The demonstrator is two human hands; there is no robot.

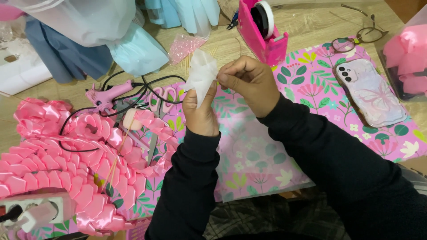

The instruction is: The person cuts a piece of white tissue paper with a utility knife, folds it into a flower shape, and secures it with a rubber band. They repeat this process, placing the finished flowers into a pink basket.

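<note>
Two hands in black knit sleeves meet just above the middle of the view. The left hand (201, 113) is closed in a loose fist around the lower end of a small piece of thin white fabric (202, 75), soft and crumpled into a cone-like bud shape. The right hand (249, 82) pinches the bud's edge at its 3 o'clock side, thumb and fingertips pressed together on the cloth. Beneath the hands lies one glossy pink sheet (311, 89) printed with leaves and flowers. At 9 o'clock sits a heap of folded pink satin ribbon (49, 164), shiny and scalloped in overlapping petals, with thin wooden skewers (116, 158) lying across it. One pink glue gun (109, 94) with a black cord rests at 10 o'clock, beside one pair of pink-handled scissors (162, 97). At 12 o'clock stands one hot-pink plastic tape dispenser (262, 31). At 2 o'clock lie one pair of thin-framed glasses (356, 38) and one smartphone (370, 91) in a pale marbled case. One white power strip (33, 211) sits at 8 o'clock.
</note>
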